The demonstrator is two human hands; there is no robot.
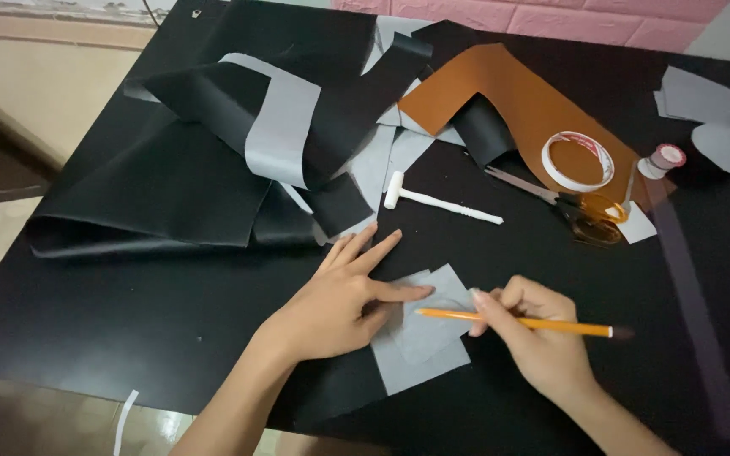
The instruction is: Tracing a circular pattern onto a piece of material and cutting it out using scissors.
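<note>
My left hand (344, 300) lies flat, fingers spread, pressing on a small grey piece (433, 333) of sheet material that rests on a larger grey piece (420, 367) on the black table (128, 312). My right hand (538, 338) grips an orange pencil (572, 325) held almost level, its tip pointing left toward my left fingers over the small piece.
Behind my hands lie a white mallet (433, 200), orange-handled scissors (572, 205), a white tape roll (578, 160), a small spool (662, 160), a brown sheet (509, 93), rolled black and grey sheets (238, 143), and grey cut pieces (720, 122) at the far right.
</note>
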